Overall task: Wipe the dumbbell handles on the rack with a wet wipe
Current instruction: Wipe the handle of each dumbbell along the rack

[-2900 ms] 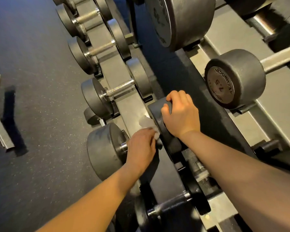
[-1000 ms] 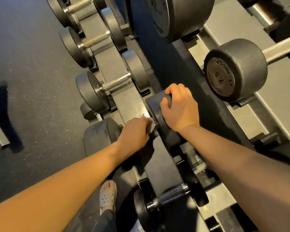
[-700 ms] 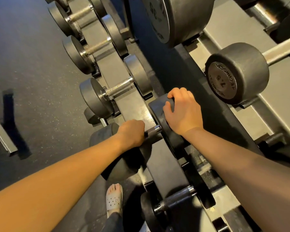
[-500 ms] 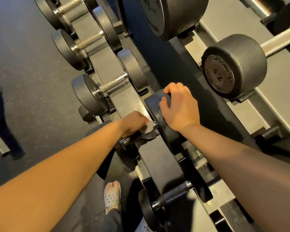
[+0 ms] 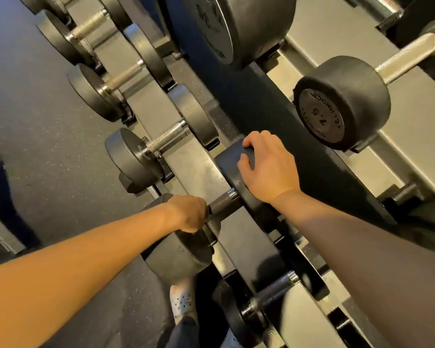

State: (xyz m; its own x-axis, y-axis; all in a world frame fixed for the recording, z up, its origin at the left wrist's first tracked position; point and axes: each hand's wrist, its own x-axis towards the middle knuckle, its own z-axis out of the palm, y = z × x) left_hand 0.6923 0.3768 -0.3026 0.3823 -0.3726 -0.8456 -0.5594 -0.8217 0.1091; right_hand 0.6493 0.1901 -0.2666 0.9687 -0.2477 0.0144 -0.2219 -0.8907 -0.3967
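Observation:
A dark dumbbell lies across the lower rack rail. Its knurled handle shows between my two hands. My left hand is closed around the near end of that handle, beside the front weight head; the wet wipe is hidden inside the fist. My right hand lies over the rear weight head, fingers curled on its top edge. Further dumbbells sit on the same rail, one beyond and one nearer.
An upper shelf holds a 7.5 dumbbell and a bigger one. Dark rubber floor spreads left, with a grey metal piece on it. My sandalled foot stands under the rack.
My left hand has slid along the handle from the rear head toward the front head. The wipe, visible half a second ago, is now hidden. The right hand stays on the rear head.

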